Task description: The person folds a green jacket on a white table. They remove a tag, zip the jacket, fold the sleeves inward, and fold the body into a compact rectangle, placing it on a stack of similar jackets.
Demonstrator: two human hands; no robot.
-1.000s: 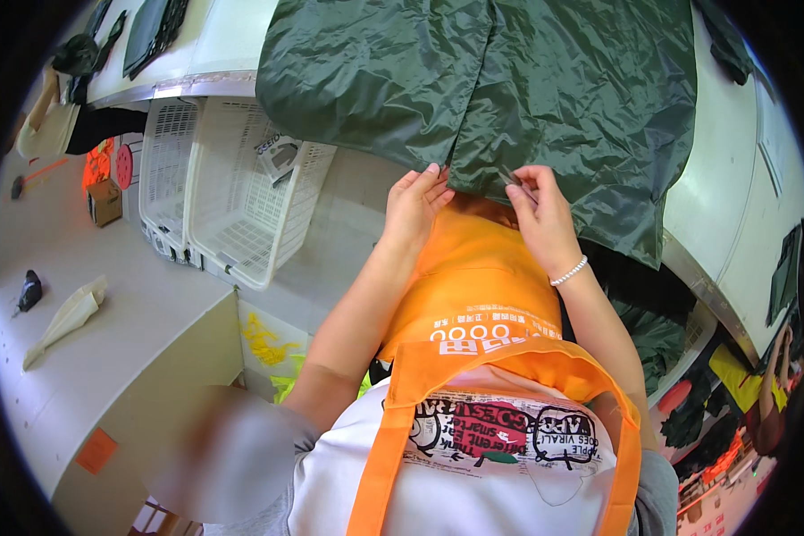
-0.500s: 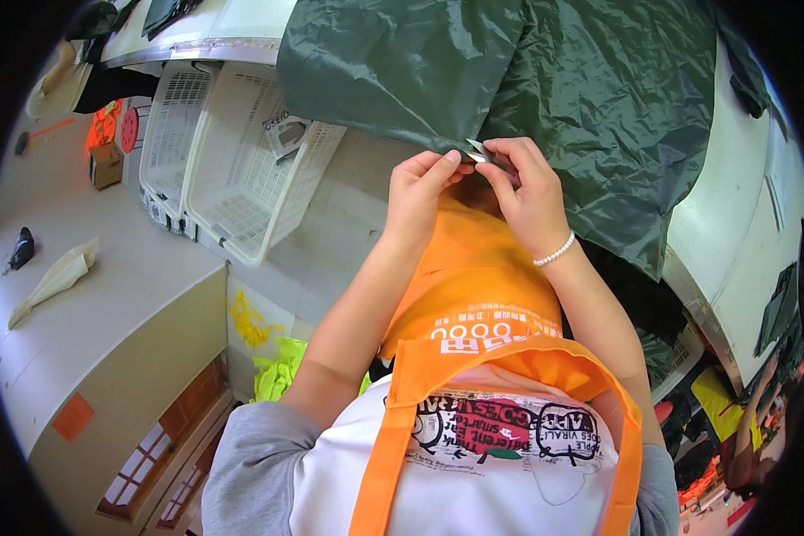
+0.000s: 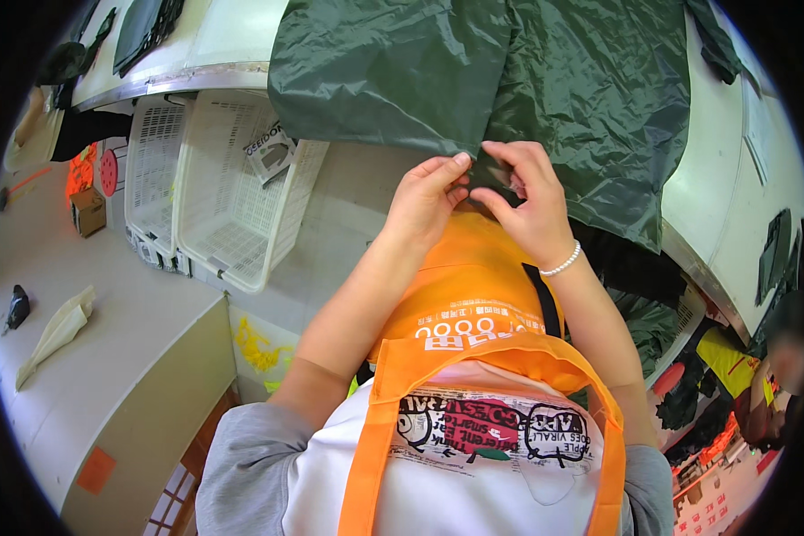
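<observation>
A large sheet of shiny dark green fabric [image 3: 590,107] hangs over the table edge in front of me, with a seam running down its middle. My left hand [image 3: 431,196] is closed, pinching the lower hem by that seam between thumb and fingers. Just to its right, my right hand [image 3: 531,192] has thumb and forefinger apart beside the same hem. Its other fingers curl around small thread snips, mostly hidden in the palm, with little of the metal showing.
Two white plastic baskets [image 3: 232,214] stand below the table at left, one holding a printed card [image 3: 271,154]. Dark folded pieces [image 3: 147,34] lie on the white table [image 3: 214,49]. A cardboard box [image 3: 87,212] sits on the floor. Another person is at far right.
The snips' blades, seen at the hem between my hands before, have gone back into my right palm. The right thumb and forefinger have spread. The left hand keeps its pinch.
</observation>
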